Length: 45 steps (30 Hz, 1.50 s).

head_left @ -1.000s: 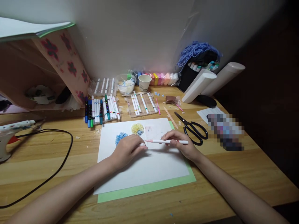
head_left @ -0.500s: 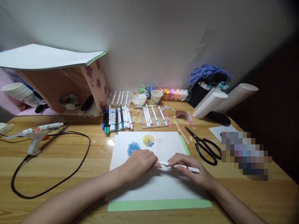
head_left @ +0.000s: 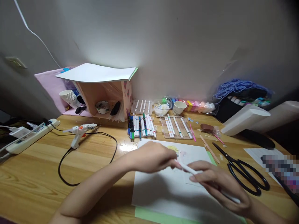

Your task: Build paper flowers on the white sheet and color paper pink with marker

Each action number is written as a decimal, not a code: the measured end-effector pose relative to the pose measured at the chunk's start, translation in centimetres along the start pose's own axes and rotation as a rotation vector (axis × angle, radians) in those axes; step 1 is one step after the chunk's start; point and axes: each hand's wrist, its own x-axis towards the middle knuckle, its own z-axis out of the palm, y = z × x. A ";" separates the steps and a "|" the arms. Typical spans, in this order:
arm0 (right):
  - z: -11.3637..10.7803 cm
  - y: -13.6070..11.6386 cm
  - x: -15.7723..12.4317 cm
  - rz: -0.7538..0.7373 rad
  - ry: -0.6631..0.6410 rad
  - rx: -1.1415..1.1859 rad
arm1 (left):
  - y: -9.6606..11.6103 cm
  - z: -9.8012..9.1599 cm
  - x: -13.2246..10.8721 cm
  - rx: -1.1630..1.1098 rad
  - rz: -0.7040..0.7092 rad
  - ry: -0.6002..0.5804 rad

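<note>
A white marker (head_left: pixel 190 169) is held between my two hands over a white sheet of paper (head_left: pixel 154 193). Closed around its far end, which looks pinkish, is my left hand (head_left: pixel 161 157). My right hand (head_left: pixel 219 183) grips the marker's body, thumb and fingers wrapped along it. Behind my left hand a small pile of yellow bits (head_left: pixel 173 148) shows on the sheet, partly covered. The blue pile is hidden by that hand. Under the white sheet lies green paper (head_left: pixel 163 214).
Black scissors (head_left: pixel 243 168) and a wooden stick (head_left: pixel 209 148) lie on the right. Several markers (head_left: pixel 141 124) sit behind the paper, beside a clear marker case (head_left: pixel 177 127). A glue gun (head_left: pixel 80 133) with its cord and a power strip (head_left: pixel 32 137) are on the left.
The view has swung left, so things appear further right and the power strip shows. The marker tilts down more towards my right hand, and my left hand now covers the blue pile.
</note>
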 end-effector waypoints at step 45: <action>7.3 9.4 20.8 0.686 0.089 0.447 | -10.9 -3.2 -1.5 -0.060 -0.613 0.317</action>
